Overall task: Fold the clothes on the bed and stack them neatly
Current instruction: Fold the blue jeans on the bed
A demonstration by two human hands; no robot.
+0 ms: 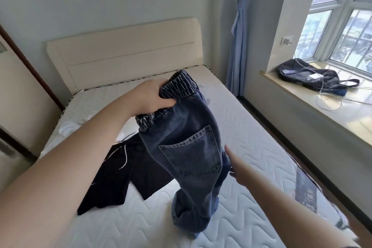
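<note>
Bedroom: bare quilted white mattress on the bed (251,147), cream headboard (124,52) at 12 o'clock, blue curtain (237,32) and window (342,12) at 1–2 o'clock. On the sill (302,94) at 3 o'clock a dark bag (308,76) lies with white cables trailing over it.

Left hand (150,97), just above centre frame: fingers curled tight round the elastic waistband of the blue jeans (191,147), bunching it. Jeans are lifted off the bed at the waist and hang down toward 6 o'clock, back pocket facing the camera; leg ends are crumpled on the mattress at about 6 o'clock.

Right hand (235,165), at 4 o'clock from the left hand: comes in from the lower right, thumb straight and up, fingers go behind the jeans' right edge at pocket height. Can't tell whether those fingers pinch the denim or only touch it.

Black garment (120,173) with a white drawstring lies flat on the mattress at 8 o'clock of the jeans, partly under them. Something white (67,129) sits crumpled near the bed's left edge, at 10 o'clock of the black garment.
</note>
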